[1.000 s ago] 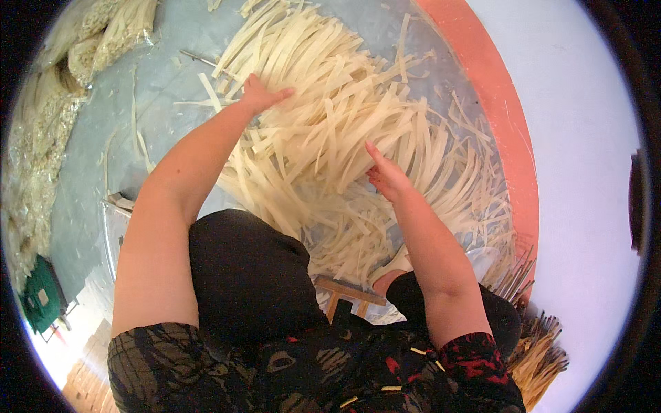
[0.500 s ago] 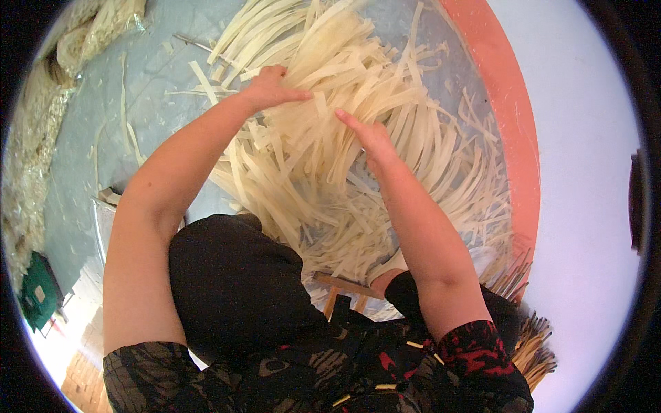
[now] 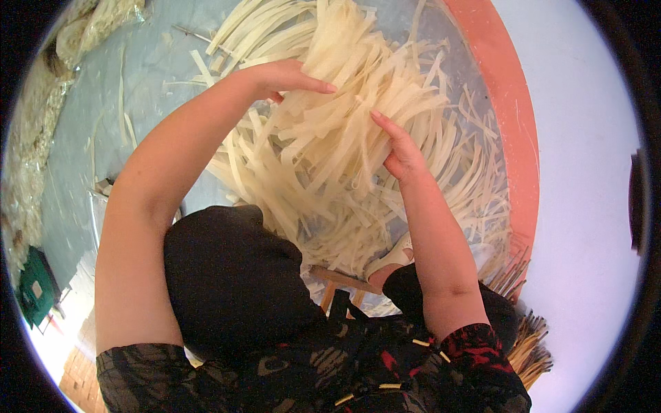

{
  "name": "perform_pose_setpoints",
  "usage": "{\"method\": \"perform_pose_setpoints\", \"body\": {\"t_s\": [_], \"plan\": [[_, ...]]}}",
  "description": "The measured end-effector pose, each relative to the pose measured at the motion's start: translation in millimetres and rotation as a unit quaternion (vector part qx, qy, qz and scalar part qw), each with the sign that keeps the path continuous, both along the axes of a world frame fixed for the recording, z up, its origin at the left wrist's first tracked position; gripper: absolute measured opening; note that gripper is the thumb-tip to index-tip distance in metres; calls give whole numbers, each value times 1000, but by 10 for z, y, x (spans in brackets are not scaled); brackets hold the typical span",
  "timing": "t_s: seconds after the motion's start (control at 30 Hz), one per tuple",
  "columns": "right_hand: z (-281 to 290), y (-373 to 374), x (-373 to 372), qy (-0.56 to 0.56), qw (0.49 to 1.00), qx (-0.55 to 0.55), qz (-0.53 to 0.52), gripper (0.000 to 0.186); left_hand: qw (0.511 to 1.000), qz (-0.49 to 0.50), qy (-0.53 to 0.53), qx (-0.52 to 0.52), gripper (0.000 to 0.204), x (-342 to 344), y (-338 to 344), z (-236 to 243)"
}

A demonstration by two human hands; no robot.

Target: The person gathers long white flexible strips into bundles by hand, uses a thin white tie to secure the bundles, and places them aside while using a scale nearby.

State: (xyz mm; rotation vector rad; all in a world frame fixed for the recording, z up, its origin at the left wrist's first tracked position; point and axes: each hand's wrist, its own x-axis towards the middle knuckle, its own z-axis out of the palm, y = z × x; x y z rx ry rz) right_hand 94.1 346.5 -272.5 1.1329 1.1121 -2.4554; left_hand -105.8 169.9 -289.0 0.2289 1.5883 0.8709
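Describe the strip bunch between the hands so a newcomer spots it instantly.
Find the curved red band at right. Left of it spread pale strips. The bunch lies between left hand and right hand, unlike the strips lying around them.

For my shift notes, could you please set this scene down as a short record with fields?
Left hand: touching the strips, thumb on top, other fingers partly hidden; firmness of grip unclear
Right hand: at the strips' right side, thumb raised toward them; grip unclear
Strips: pale, flat, loosely heaped on the grey floor
Far left: clear plastic bags with pale contents; green object nearer
Right: red band beside a pale wall
Lower right: thin sticks, bundled
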Motion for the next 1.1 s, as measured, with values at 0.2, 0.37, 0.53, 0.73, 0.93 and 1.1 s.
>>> {"method": "perform_pose_setpoints", "body": {"t_s": [0.2, 0.37, 0.53, 0.73, 0.93, 1.1], "plan": [[202, -114, -20, 44, 985, 167, 2, 74, 980, 9, 0, 198, 71, 201, 51, 249], [756, -414, 183, 106, 963, 241, -52, 73, 970, -78, 41, 225, 65, 49, 49, 899], [1158, -1060, 620, 109, 925, 338, -136, 55, 954, -140, 38, 263, 58, 308, -112, 1451], [1346, -1211, 1048, 158, 896, 369, -188, 57, 946, -162, 48, 277, 55, 619, -134, 1746], [1507, -1263, 1372, 117, 888, 401, -194, 60, 908, -234, 130, 322, 56, 1016, -86, 1869], [1647, -837, 1371, 76, 898, 432, -38, 57, 896, -123, 254, 344, 60, 1156, -419, 1763]]}}
